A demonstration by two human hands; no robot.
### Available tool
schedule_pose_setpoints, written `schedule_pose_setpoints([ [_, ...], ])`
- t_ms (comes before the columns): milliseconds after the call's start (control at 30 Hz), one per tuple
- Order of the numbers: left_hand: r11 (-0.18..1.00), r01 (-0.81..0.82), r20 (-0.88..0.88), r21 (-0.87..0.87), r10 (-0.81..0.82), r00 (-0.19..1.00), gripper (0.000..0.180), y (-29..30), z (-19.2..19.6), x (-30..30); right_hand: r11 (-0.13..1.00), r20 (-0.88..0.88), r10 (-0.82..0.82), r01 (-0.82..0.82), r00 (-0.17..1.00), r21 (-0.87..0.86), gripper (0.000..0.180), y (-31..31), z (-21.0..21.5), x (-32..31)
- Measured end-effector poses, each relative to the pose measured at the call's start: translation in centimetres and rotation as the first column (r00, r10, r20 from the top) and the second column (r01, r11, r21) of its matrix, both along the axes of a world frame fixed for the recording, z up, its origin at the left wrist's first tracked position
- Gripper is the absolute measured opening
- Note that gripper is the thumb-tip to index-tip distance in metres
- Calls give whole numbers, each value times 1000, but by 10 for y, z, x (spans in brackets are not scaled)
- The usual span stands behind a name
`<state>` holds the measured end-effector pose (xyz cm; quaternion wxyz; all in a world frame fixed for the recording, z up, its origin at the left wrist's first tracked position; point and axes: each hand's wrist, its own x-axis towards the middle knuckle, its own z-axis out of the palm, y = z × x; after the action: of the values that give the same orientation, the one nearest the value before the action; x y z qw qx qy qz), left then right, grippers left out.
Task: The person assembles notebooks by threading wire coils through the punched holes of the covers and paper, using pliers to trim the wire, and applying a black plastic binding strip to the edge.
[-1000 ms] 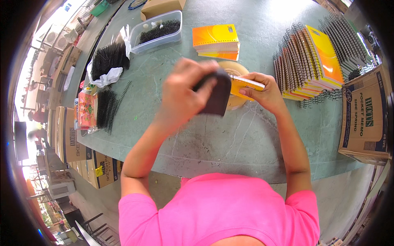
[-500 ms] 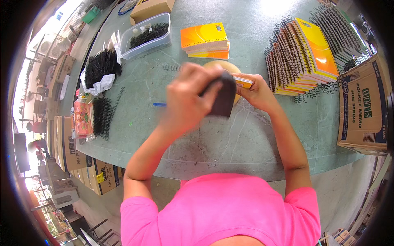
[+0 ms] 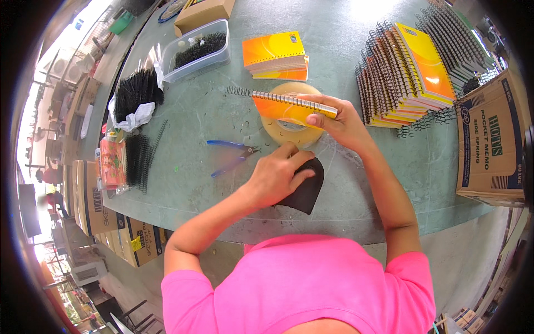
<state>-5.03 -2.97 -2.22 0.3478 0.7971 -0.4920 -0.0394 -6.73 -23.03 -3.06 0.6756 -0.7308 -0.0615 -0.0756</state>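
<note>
Green table (image 3: 183, 117) carries: tape roll (image 3: 289, 127), blue pliers (image 3: 231, 156), black pad (image 3: 305, 192), notebook stacks (image 3: 406, 72), loose spirals (image 3: 136, 161), clear tub (image 3: 197, 50), cardboard boxes (image 3: 489, 139).

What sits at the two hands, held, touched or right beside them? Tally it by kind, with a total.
Notebook: 1
Black pad: 1
Tape roll: 1
Pliers: 1
Total: 4

Bright pink short-sleeved shirt, bare forearms, no gloves, no rings visible
</note>
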Motion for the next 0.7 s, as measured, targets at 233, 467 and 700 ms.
schedule_pose_setpoints([
  [233, 980, -165, 481, -111, 198, 854, 25, -13, 42, 35, 976, 194, -82, 119, 978, -185, 26, 3, 11, -7],
  [467, 993, -109, 503, 33, 78, 861, 25, -16, 45, 53, 703, 375, -266, 445, 888, -555, 21, -5, 24, -26],
  [700, 992, -129, 468, -6, 117, 876, 21, -32, 42, 52, 940, -183, -339, 326, 923, -101, 17, 8, 29, -24],
])
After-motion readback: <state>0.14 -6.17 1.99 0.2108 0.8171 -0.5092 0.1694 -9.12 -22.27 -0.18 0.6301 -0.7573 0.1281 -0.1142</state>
